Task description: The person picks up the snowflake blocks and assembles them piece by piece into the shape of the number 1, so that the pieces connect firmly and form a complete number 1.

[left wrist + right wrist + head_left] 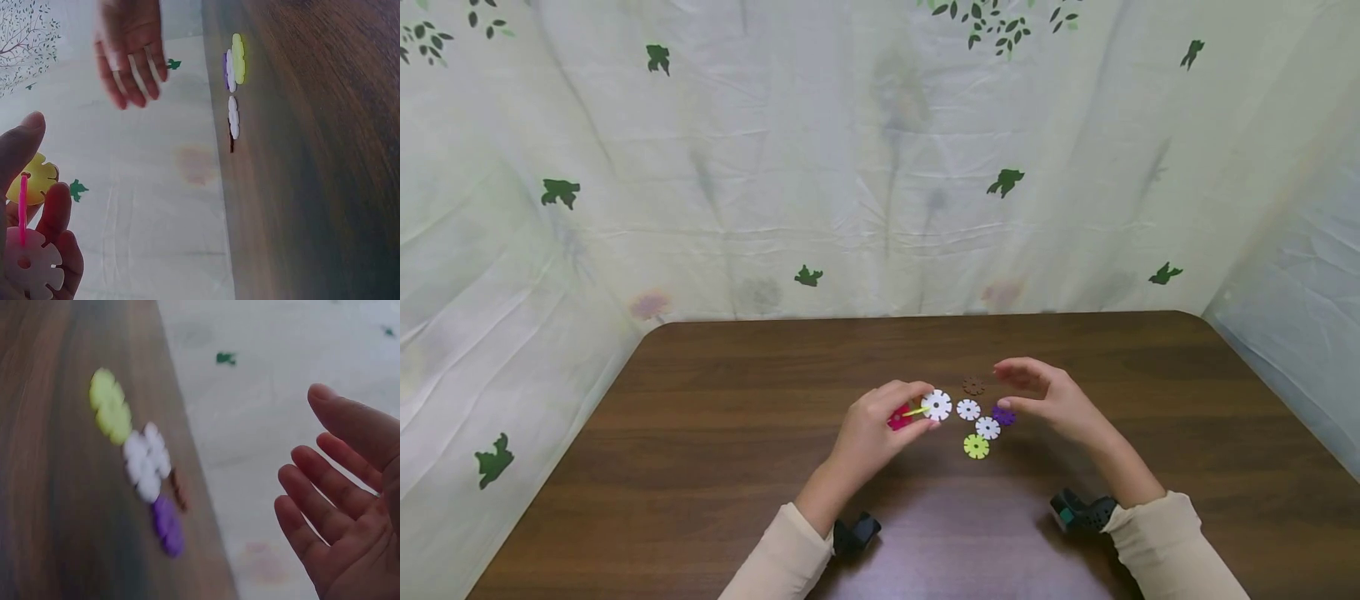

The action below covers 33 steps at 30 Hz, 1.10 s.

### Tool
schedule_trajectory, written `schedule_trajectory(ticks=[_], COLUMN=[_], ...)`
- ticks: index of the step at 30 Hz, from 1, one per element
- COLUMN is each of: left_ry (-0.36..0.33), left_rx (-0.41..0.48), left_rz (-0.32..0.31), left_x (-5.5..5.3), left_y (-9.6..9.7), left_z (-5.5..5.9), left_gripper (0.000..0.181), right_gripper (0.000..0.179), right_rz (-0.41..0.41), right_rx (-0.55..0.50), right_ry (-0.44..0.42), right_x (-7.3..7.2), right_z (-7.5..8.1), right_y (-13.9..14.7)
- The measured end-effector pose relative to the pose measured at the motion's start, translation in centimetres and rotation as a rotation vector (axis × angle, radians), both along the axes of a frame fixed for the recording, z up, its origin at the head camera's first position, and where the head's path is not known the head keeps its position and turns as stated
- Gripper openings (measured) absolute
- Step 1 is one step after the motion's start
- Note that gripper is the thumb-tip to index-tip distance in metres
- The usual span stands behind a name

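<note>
In my left hand (pixel 871 422) I hold a small joined set of notched plastic discs. It shows a white disc (pixel 936 405), a yellow disc (pixel 36 180) and a pinkish-red disc (pixel 898 417) slotted together; fingers cover part of them. My right hand (pixel 1060 406) is off the table with fingers spread and loosely bent, nothing in it. Closest to it in the head view is a purple disc (pixel 1004 417). Beside that lie two white discs, one upper (pixel 968 409) and one lower (pixel 988 428), a yellow-green disc (pixel 977 447) and a brown disc (pixel 973 385).
The loose discs lie flat on a dark wooden table (pixel 737 400), between the two hands. A pale curtain (pixel 850 167) with green leaf and bird shapes hangs behind the table's far edge. Each wrist wears a black strapped device, one at the left (pixel 856 533), one at the right (pixel 1081 510).
</note>
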<state>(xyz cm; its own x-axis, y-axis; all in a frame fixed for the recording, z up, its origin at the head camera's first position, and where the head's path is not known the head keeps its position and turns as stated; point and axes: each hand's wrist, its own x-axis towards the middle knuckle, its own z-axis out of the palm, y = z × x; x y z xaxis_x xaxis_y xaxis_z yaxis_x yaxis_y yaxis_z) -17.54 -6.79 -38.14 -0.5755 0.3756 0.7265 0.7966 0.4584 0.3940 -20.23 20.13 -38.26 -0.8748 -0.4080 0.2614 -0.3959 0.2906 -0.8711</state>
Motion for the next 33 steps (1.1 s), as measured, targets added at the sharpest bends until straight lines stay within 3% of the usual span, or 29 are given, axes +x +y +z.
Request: schedule_trajectory(ticks=[7, 14, 23, 33], left_ry=[0.011, 0.005, 0.002, 0.007], left_rx=[0.006, 0.007, 0.006, 0.013], left_rz=[-0.002, -0.003, -0.003, -0.004], left_x=[-0.1, 0.0, 0.0, 0.0], left_y=[0.0, 0.0, 0.0, -0.1], left_z=[0.0, 0.1, 0.2, 0.1], left_gripper=[0.039, 0.038, 0.038, 0.038], right_gripper=[0.049, 0.044, 0.029, 0.025], right_rz=[-0.023, -0.026, -0.061, -0.062], right_rx=[0.038, 0.114, 0.308, 0.27], right_ry=[-0.065, -0.051, 0.032, -0.002], right_x=[-1.3, -1.8, -1.9, -1.8], right_z=[-2.6, -4.4, -5.3, -5.1], right_y=[1.3, 1.7, 1.8, 1.6])
